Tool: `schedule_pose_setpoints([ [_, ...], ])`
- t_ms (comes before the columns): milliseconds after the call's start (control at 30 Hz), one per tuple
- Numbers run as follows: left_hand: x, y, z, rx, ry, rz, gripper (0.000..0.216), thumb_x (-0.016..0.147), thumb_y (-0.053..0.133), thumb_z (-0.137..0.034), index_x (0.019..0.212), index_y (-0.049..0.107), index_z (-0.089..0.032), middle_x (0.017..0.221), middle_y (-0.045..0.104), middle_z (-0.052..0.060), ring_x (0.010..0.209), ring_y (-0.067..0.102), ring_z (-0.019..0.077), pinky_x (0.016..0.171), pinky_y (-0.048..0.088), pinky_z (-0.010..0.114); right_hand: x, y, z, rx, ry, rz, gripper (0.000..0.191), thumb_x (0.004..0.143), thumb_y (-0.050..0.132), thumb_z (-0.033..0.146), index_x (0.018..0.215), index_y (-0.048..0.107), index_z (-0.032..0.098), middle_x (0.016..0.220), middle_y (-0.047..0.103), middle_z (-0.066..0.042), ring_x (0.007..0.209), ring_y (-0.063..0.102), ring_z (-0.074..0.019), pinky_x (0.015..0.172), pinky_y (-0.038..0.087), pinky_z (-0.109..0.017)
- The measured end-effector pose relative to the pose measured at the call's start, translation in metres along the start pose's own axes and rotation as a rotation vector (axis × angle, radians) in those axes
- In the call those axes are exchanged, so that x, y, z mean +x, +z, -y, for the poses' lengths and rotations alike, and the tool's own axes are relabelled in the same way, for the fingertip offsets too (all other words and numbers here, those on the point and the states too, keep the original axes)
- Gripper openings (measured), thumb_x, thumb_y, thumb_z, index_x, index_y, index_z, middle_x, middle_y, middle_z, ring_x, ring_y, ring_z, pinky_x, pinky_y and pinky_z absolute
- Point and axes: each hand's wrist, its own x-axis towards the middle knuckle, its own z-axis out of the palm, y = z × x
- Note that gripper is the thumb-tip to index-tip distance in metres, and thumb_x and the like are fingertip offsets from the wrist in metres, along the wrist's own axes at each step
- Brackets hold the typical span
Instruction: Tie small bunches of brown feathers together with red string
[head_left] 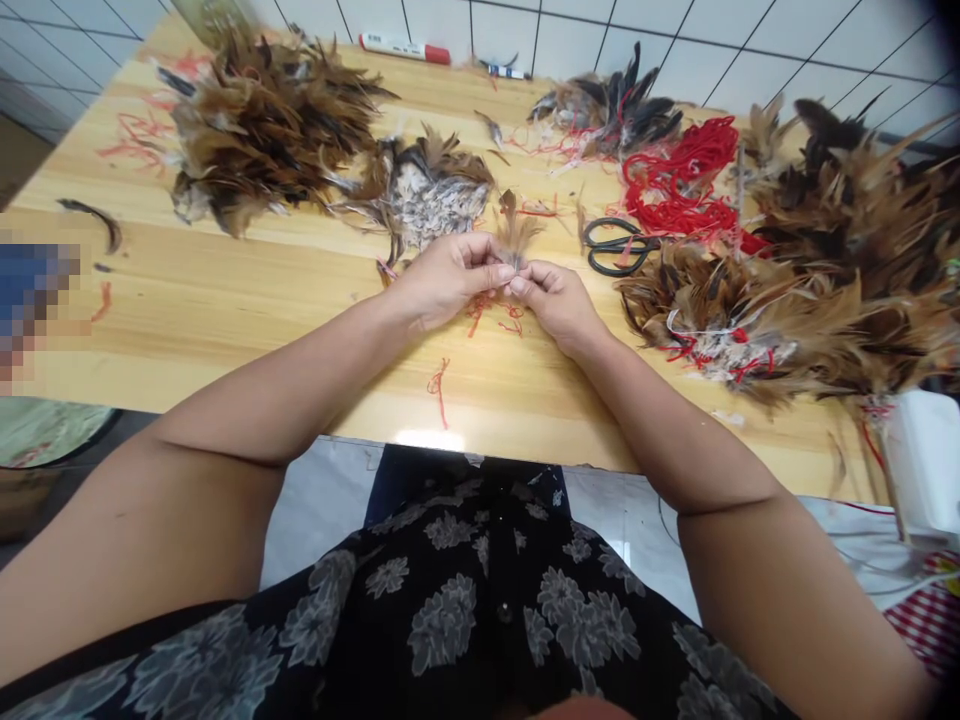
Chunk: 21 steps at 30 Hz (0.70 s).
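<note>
My left hand (442, 280) and my right hand (556, 300) meet over the middle of the wooden table (247, 300). Both pinch the base of a small bunch of brown feathers (516, 235) that stands up between the fingertips. Bits of red thread (491, 310) hang under my fingers onto the table. Each hand's fingers are closed around the bunch's stem.
Piles of brown and black feathers lie at far left (262, 130), centre (431, 190), far right (840, 260) and back (611, 105). Black scissors (619, 248) lie right of my hands beside a heap of red string (686, 185). A marker (405, 47) rests at the back edge.
</note>
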Motion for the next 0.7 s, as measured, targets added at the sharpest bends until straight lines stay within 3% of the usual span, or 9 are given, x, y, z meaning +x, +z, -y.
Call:
schedule_pose_setpoints([
  [300,0.005,-0.006,-0.001,-0.054,-0.033,-0.067,0.044,0.098,0.110,-0.013,0.085,0.069,-0.021,0.074,0.068,-0.003,0.069,0.071,0.0147,0.069,0.058,0.024,-0.003,0.001,0.001,0.055,0.016,-0.042,0.058,0.085,0.104,0.072,0.084,0.072,0.024,0.092,0.080,-0.002,0.105,0.078,-0.0211,0.106,0.067,-0.037],
  [700,0.003,-0.001,-0.008,-0.140,-0.118,-0.043,0.045,0.110,0.101,-0.021,0.080,0.068,-0.018,0.072,0.069,-0.001,0.064,0.067,0.0105,0.066,0.059,0.019,-0.003,0.004,0.003,0.069,0.037,-0.048,0.061,0.077,0.109,0.073,0.084,0.071,0.025,0.088,0.080,-0.002,0.103,0.079,-0.0219,0.104,0.068,-0.038],
])
